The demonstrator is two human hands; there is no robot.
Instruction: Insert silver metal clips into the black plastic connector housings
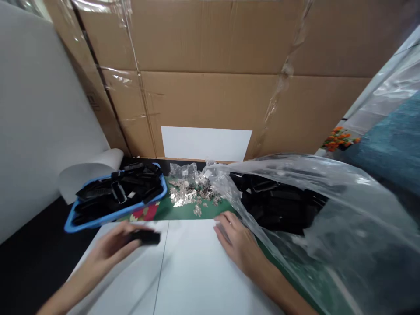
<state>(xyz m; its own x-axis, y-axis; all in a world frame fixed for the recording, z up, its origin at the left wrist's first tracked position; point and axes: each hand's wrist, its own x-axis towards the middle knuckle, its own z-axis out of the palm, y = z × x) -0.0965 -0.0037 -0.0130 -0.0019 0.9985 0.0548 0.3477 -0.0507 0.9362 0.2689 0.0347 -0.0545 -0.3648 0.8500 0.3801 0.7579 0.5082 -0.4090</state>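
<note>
Left hand (115, 245) is gripping a black oblong plastic-looking piece (150, 237) by one end, likely keeping the other free; right hand (241, 246), grip unclear.

Taped cardboard screen (210, 100) ahead of you.
You see vertical tape strips (273, 105) and horizontal creases across its brown face; a white sheet (206, 143) sits at its foot. A pale panel (42, 87) rises on your left above a black tabletop (26, 245). On your right, orange flowers (339, 139) stand near a blue surface (393, 131). Light glints off the tape strips.
</note>
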